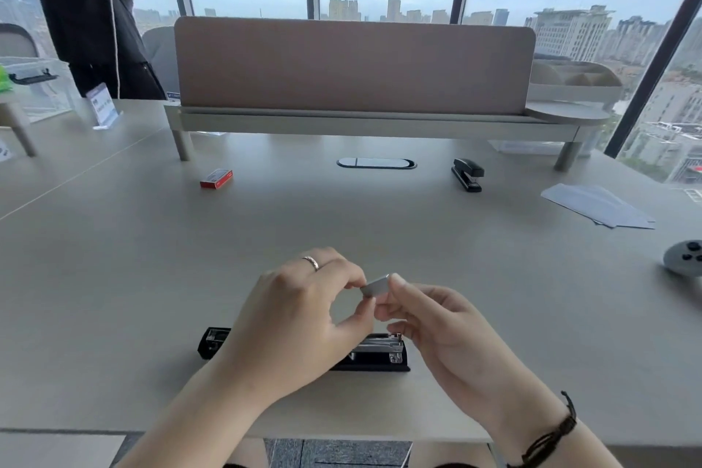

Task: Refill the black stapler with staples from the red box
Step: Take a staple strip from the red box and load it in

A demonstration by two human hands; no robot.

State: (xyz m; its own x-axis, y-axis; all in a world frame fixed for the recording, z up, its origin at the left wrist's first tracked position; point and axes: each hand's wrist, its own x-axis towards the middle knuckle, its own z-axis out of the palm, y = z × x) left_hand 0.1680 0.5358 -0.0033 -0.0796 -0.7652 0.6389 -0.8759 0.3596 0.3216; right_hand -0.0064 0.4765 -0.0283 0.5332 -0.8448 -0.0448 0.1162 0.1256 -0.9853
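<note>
- A small silvery metal strip of staples (375, 285) is being pinched between the fingers of the left hand (300, 319) and the right hand (437, 319), low in the frame's centre.
- Both hands' fingers are closed on that strip, one at each end.
- The opened black plastic stapler (376, 351) is lying on the pale grey tabletop (342, 217) directly beneath the hands, its metal channel exposed.
- The small red cardboard staple box (216, 179) is resting well apart, at upper left.
- The strip is best kept level, legs downward, and lined up with the channel before being lowered; bending likely breaks it.
</note>
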